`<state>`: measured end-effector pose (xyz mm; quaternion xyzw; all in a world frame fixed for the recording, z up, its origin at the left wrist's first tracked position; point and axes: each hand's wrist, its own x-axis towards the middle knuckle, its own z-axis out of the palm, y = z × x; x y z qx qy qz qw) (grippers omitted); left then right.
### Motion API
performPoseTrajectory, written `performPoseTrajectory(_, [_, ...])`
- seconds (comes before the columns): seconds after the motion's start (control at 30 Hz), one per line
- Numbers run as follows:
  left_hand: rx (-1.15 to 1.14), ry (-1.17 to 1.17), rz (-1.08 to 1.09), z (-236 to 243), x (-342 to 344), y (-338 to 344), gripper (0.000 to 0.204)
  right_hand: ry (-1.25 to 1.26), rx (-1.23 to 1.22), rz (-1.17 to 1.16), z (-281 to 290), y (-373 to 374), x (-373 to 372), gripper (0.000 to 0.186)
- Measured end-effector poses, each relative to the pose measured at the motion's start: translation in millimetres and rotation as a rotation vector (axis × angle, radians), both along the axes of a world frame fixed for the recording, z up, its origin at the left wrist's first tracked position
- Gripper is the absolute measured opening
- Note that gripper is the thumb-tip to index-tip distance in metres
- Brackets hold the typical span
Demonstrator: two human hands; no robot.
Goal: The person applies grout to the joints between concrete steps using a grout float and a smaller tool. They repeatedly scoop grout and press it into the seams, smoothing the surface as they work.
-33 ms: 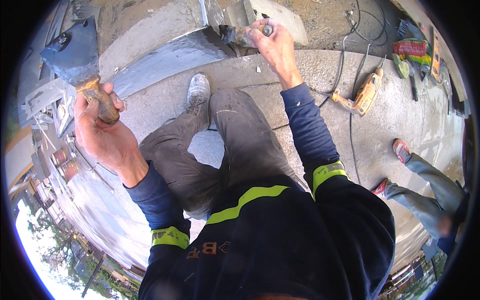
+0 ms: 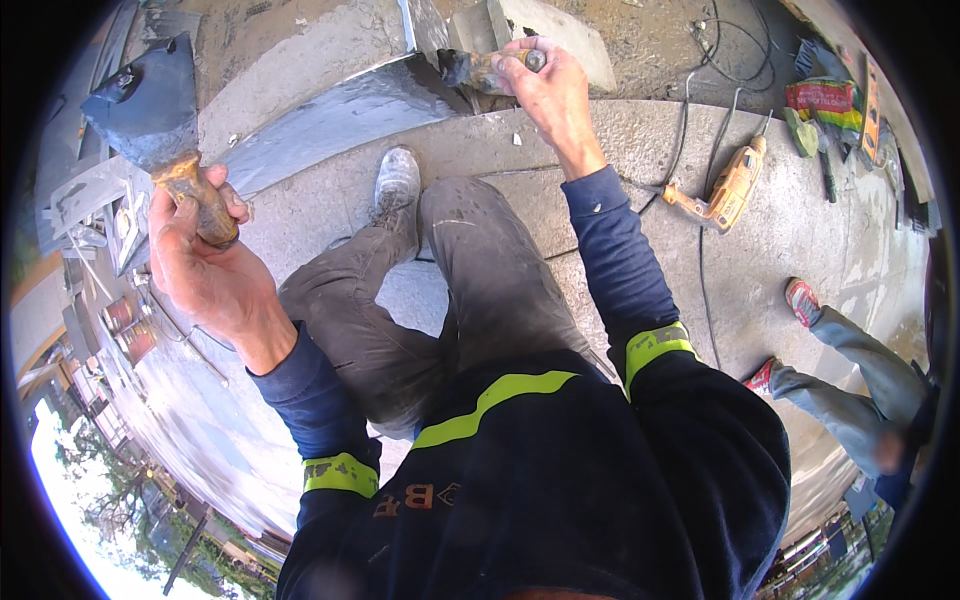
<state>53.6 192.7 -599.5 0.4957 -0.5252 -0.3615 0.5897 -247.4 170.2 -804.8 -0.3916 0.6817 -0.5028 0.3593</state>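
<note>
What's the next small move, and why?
I'd probably draw the small dark-bladed scraper with the worn brown handle along the streaky grey slab face: the right hand holds it by the slab's black end, the coating looks uneven, and the left hand holds the wide, dark-smeared putty knife clear.

1. We see a broad scraper (image 2: 158, 125) with a flat blade, apparently metal, smeared dark and faintly glossy; its handle is matt and crusted, wood or plastic we cannot tell;
2. we note a small scraper (image 2: 480, 71), similarly stained and grimy;
3. we find the sloping face (image 2: 335, 122) thinly coated, grey, smooth and partly shiny;
4. we read the paving (image 2: 765, 262) as matt, gritty concrete;
5. we observe dusty cloth trousers (image 2: 495, 245) and a drill (image 2: 738, 188) with a plastic-looking body.
</note>
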Motion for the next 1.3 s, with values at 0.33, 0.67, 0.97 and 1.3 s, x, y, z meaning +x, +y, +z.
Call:
performPoseTrajectory(0.33, [-0.022,0.017,-0.026,-0.4,-0.1,-4.3,0.045,-0.078,-0.069,0.005,32.0,1.9,0.6,0.032])
performPoseTrajectory(0.67, [-0.027,0.004,-0.022,1.9,-1.8,-4.8,0.045,-0.080,-0.105,-0.002,68.8,2.6,3.1,0.033])
performPoseTrajectory(0.97, [-0.019,0.010,-0.031,3.0,0.1,-4.6,0.046,-0.040,-0.102,-0.037,92.6,3.8,5.6,0.022])
performPoseTrajectory(1.3, [-0.017,0.022,-0.048,3.4,2.8,-5.4,0.046,-0.078,-0.154,-0.100,99.6,-1.2,8.4,0.019])
